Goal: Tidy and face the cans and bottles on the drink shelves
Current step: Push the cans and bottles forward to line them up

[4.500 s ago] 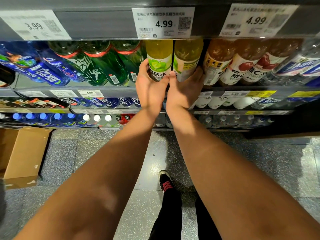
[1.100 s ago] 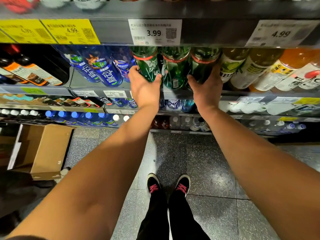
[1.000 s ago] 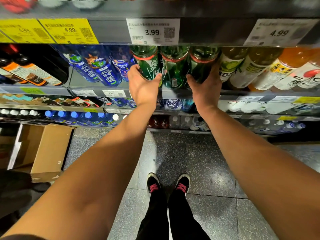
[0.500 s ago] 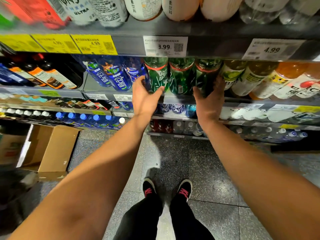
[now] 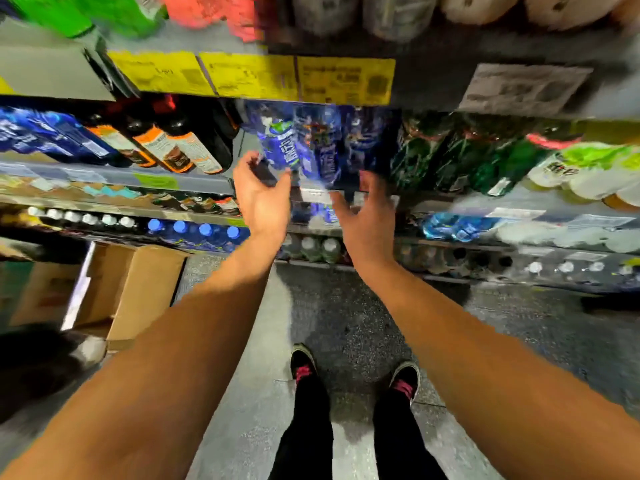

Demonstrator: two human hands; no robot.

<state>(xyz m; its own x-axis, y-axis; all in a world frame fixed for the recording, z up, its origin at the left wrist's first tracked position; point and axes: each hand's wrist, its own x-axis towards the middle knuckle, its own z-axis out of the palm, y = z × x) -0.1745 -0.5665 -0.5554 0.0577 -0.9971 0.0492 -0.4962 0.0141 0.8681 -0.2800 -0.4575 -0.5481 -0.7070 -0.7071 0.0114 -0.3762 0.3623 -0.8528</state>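
Observation:
The view is blurred by motion. A group of blue bottles [image 5: 311,147] stands on the middle shelf [image 5: 194,180], right in front of me. My left hand [image 5: 261,195] hangs open just below and left of them, fingers apart. My right hand [image 5: 367,209] is open as well, a little below and right of the blue bottles, holding nothing. Green bottles [image 5: 460,157] stand to the right of the blue ones, clear of both hands. Dark bottles with orange labels [image 5: 166,147] fill the shelf to the left.
Yellow price tags [image 5: 249,76] line the shelf edge above. Pale yellow-green bottles [image 5: 585,168] stand at the far right. Lower shelves hold blue-capped bottles [image 5: 194,230]. An open cardboard box [image 5: 138,289] sits on the floor at left. My two shoes [image 5: 353,372] are on the grey floor.
Both hands have let go of the green bottles and moved left, now open in front of the blue bottles. The view has swung left and blurred.

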